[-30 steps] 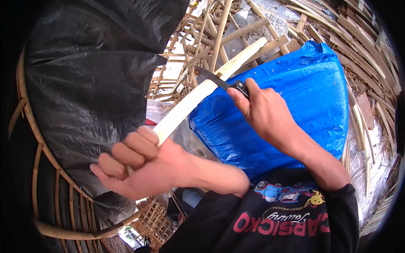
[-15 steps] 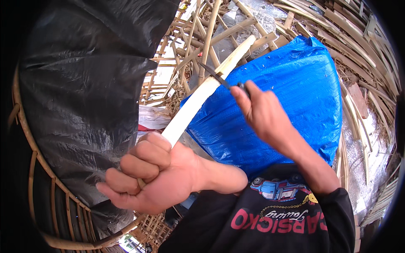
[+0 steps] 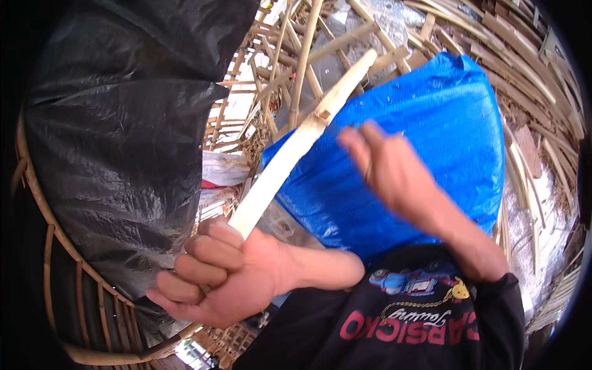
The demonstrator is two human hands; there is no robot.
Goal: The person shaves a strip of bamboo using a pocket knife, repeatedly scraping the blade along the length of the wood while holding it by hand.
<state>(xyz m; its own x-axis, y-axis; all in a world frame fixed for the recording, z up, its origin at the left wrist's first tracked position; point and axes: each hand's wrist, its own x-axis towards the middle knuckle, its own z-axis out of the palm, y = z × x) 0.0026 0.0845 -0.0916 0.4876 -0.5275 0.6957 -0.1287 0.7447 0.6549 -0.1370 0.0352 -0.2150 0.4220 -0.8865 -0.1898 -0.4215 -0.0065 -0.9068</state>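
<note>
My left hand point(image 3: 213, 274) is closed in a fist round the lower end of a long, pale bamboo strip point(image 3: 280, 166). The strip slants up and to the right, with a brown node point(image 3: 322, 115) partway along and a tapered far end. Just right of that node, my right hand point(image 3: 394, 166) is closed and blurred by motion, apart from the strip. It grips a knife; a dark bit shows between the fingers, while the blade is smeared out of sight.
A blue tarp-covered surface point(image 3: 401, 148) lies beneath my right hand. Crossed bamboo poles point(image 3: 302, 61) stand beyond the strip. Black plastic sheeting point(image 3: 123, 123) hangs on the left beside a bamboo frame point(image 3: 58, 228). Piled bamboo strips point(image 3: 524, 68) fill the far right.
The knife blade, earlier across the strip at its node, has come away and is no longer distinguishable. My left hand and the strip's lower end have shifted slightly down.
</note>
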